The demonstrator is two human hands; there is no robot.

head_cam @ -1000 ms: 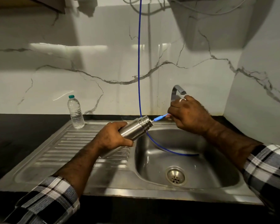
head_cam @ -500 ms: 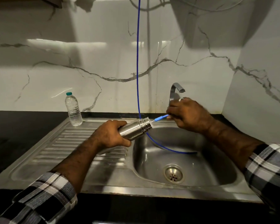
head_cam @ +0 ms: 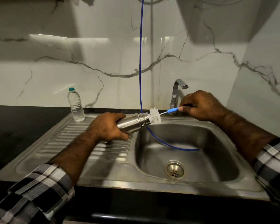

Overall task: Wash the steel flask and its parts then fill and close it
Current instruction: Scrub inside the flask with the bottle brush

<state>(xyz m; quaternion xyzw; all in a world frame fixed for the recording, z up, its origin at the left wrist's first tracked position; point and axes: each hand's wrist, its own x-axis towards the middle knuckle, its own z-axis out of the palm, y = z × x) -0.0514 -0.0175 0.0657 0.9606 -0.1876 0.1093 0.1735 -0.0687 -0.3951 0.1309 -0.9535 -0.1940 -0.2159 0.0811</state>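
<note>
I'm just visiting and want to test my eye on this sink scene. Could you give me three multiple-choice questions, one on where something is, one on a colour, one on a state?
1. Where does the plastic water bottle stand?
A. inside the basin
B. on the sink's drainboard near the wall
C. in the left hand

2. What colour is the bottle brush's handle?
A. blue
B. red
C. yellow

3. How do the brush's bristles lie?
A. fully inside the flask
B. resting on the drain
C. mostly out at the flask's mouth

Answers:
1 B: the plastic water bottle stands upright at the back corner of the drainboard.
2 A: the right hand pinches the blue handle of the bottle brush.
3 C: the white bristles show just outside the mouth of the steel flask, which the left hand grips.
</note>
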